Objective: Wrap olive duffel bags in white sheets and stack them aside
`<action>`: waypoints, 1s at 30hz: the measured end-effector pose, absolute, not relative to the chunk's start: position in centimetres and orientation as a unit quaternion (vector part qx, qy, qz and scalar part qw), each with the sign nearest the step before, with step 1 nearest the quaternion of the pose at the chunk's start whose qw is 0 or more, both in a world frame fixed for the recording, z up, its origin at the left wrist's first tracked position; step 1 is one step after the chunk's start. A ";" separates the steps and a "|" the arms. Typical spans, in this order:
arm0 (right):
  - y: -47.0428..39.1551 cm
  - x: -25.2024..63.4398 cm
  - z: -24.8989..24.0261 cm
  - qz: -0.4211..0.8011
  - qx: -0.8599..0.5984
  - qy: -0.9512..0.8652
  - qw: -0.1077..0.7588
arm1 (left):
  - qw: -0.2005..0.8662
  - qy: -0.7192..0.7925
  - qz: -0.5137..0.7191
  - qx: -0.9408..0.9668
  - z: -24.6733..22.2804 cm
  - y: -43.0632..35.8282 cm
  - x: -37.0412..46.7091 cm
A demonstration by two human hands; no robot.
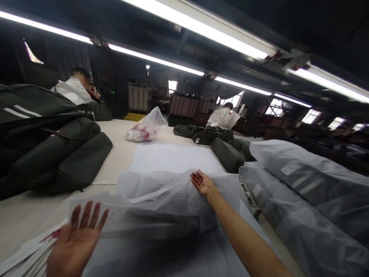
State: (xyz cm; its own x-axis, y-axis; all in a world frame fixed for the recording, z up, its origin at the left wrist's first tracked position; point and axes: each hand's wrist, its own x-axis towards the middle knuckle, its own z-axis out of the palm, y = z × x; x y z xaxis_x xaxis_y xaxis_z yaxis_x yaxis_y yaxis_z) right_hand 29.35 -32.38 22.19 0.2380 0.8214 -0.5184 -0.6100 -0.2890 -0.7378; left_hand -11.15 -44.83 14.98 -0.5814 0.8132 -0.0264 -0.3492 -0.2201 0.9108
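A dark item wrapped in translucent whitish sheeting point(161, 215) lies on the table in front of me. My left hand point(77, 238) is raised palm up at the sheeting's left edge, fingers spread, holding nothing. At the far right part of the wrap is my right hand point(203, 184), its palm turned up and its fingers slightly curled but apart, with nothing visible in it. Beyond the wrap lies a flat stack of white sheets point(175, 157). White tags with red strings point(37, 250) sit beside my left hand.
Dark green bags point(77, 154) are piled at left. More dark bags point(230, 152) lie beyond the stack at right. Wrapped bags point(305, 200) fill the right side. A clear plastic bag point(147, 127) with red-and-white contents stands on the table point(115, 132). Two people are farther back.
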 end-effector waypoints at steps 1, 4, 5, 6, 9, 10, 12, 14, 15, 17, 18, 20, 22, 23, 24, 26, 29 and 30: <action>-32.4 29.3 22.2 0.609 -0.522 -0.099 0.588 | 0.419 0.475 0.745 0.210 15.3 -43.8 -10.9; -32.4 29.3 22.3 0.611 -0.520 -0.091 0.590 | 0.377 0.525 0.723 0.245 16.3 -41.7 -9.3; -32.4 29.4 22.3 0.611 -0.519 -0.088 0.591 | 0.312 0.554 0.704 0.316 16.7 -41.3 -8.4; -32.4 29.4 22.3 0.612 -0.518 -0.085 0.591 | 0.231 0.571 0.674 0.409 17.2 -41.1 -7.4; -32.2 29.4 22.3 0.614 -0.516 -0.080 0.592 | -0.014 0.530 0.515 0.673 18.7 -40.4 -4.0; -32.2 29.5 22.3 0.613 -0.516 -0.079 0.593 | -0.065 0.507 0.464 0.724 19.1 -40.0 -3.0; -32.1 29.5 22.4 0.613 -0.516 -0.077 0.594 | -0.116 0.491 0.390 0.771 19.7 -38.8 -1.5; -32.2 29.4 22.5 0.612 -0.516 -0.073 0.595 | -0.125 0.506 0.341 0.783 20.0 -37.3 -0.7; -32.2 29.4 22.5 0.612 -0.515 -0.071 0.596 | -0.127 0.516 0.325 0.782 20.0 -36.5 -0.4; -32.3 29.4 22.6 0.612 -0.512 -0.067 0.600 | -0.128 0.531 0.301 0.781 20.1 -35.0 -0.1; -32.3 29.4 22.6 0.611 -0.510 -0.065 0.602 | -0.123 0.534 0.291 0.784 20.1 -34.3 0.1; -32.4 29.4 22.7 0.611 -0.506 -0.062 0.605 | -0.091 0.533 0.265 0.798 20.3 -33.2 0.5; -32.4 29.4 22.8 0.612 -0.504 -0.060 0.607 | -0.035 0.532 0.228 0.814 20.5 -32.3 0.8; -32.4 29.3 22.8 0.613 -0.504 -0.058 0.606 | -0.004 0.535 0.213 0.818 20.7 -31.9 0.9; -32.4 29.3 22.9 0.613 -0.505 -0.056 0.606 | 0.029 0.538 0.202 0.818 20.8 -31.6 1.0; -32.4 29.4 23.1 0.611 -0.507 -0.050 0.606 | 0.097 0.545 0.197 0.809 21.3 -30.9 1.1; -32.3 29.6 23.3 0.611 -0.504 -0.041 0.609 | 0.156 0.548 0.219 0.792 22.2 -30.0 1.5; -32.3 29.7 23.4 0.612 -0.502 -0.038 0.610 | 0.155 0.547 0.225 0.791 22.5 -29.6 1.7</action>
State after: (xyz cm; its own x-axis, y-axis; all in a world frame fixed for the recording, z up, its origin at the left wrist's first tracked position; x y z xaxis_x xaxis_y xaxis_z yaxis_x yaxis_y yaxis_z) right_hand 29.71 -32.28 23.40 0.2473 0.7852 -0.5676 -0.7088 -0.2528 -0.6586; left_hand 1.72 -29.61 22.54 0.3001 0.9355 0.1864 0.7954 -0.3533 0.4925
